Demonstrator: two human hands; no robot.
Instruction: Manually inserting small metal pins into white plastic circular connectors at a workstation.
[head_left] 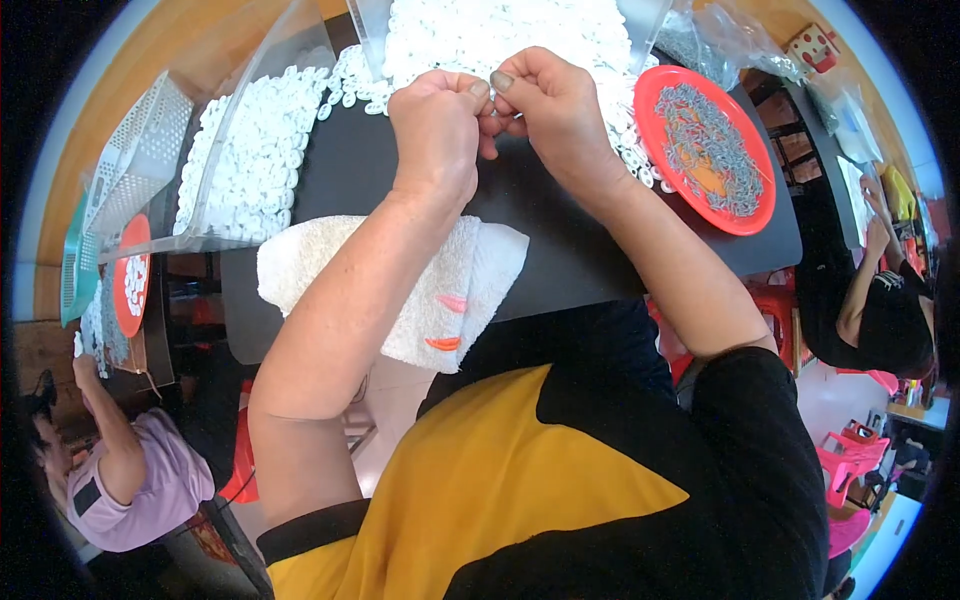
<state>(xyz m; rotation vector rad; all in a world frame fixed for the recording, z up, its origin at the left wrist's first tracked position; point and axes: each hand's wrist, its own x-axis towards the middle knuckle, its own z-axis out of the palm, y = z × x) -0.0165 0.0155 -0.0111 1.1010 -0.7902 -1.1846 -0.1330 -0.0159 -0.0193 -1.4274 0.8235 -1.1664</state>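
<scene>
My left hand [437, 125] and my right hand [562, 112] meet fingertip to fingertip above the dark tabletop [345, 165]. Both are closed in a pinch; whatever sits between the fingers is too small and covered to name. Just beyond them a clear bin [372, 42] holds a heap of small white oval plastic pieces [510, 28]. To the right of my right hand lies a red plate [742, 222] with many thin grey metal pieces [700, 140], perhaps screws or pins. A folded white towel [492, 262] rests at the table's near edge, under my left forearm.
At left stands another clear bin [215, 170] of white pieces, beside a white perforated basket [140, 150]. Clear plastic bags [735, 45] lie at the far right. One person [140, 470] sits at lower left, another [880, 310] at right. Pink chairs [850, 462] stand behind.
</scene>
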